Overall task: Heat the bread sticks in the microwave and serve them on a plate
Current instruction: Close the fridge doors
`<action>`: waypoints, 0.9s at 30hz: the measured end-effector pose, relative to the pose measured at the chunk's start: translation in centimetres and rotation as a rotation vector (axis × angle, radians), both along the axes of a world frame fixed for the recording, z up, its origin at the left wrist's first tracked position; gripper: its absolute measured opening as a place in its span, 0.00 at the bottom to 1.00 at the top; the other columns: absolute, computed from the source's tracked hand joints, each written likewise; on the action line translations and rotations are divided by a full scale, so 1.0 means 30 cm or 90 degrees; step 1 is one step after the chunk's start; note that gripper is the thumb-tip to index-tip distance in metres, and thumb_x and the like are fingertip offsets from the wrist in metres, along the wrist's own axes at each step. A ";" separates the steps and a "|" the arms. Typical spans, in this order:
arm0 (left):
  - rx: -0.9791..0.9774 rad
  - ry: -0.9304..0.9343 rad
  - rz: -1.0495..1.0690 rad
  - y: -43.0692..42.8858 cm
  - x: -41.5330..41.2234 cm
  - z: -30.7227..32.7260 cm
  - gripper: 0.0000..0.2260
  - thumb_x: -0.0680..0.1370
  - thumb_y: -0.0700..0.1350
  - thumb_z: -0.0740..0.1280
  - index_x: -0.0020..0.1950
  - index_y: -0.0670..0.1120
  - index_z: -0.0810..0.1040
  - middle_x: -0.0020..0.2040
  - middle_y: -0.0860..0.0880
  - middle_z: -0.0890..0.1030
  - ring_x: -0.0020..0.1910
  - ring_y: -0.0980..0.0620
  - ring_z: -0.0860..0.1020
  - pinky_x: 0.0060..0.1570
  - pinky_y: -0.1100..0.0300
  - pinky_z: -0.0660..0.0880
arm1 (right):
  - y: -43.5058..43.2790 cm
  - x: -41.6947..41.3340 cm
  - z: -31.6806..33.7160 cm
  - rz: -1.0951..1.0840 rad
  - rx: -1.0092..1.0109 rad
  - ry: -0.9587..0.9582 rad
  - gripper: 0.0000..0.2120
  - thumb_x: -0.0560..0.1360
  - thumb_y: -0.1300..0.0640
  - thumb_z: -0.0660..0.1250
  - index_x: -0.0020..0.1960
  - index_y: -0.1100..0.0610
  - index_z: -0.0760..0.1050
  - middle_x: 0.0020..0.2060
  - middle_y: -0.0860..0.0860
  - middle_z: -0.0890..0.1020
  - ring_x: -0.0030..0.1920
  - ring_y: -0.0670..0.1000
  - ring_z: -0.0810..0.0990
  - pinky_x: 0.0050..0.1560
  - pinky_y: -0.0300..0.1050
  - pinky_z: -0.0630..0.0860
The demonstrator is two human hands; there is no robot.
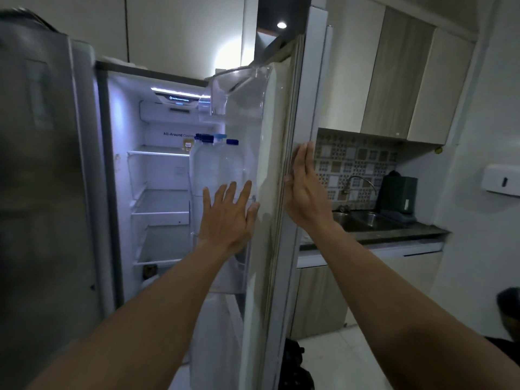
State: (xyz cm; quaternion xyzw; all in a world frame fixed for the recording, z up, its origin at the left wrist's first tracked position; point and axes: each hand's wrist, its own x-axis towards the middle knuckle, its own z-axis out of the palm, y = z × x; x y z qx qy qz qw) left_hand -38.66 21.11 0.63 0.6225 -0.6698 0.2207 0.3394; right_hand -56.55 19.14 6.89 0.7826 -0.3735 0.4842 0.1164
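Observation:
The fridge's right door (277, 170) stands partly open, and its lit inside (163, 175) shows white shelves that look nearly bare. My left hand (229, 215) is raised with fingers spread and straight in front of the door's inner bins. My right hand (305, 190) lies with straight fingers against the door's outer edge. No bread sticks, microwave or plate are in view.
Clear water bottles with blue caps (216, 161) stand in the door bin. The fridge's left door (45, 164) is closed. To the right are a dark counter with a steel sink (363, 220), a tap (361, 182), a dark appliance (399, 195) and wall cabinets (405, 80).

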 end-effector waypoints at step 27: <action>-0.082 -0.007 -0.054 0.061 0.401 0.072 0.30 0.84 0.60 0.46 0.81 0.54 0.36 0.82 0.45 0.38 0.81 0.49 0.39 0.79 0.43 0.42 | 0.026 0.416 0.069 0.095 0.178 -0.015 0.34 0.81 0.64 0.57 0.81 0.51 0.45 0.46 0.57 0.80 0.43 0.55 0.79 0.46 0.47 0.75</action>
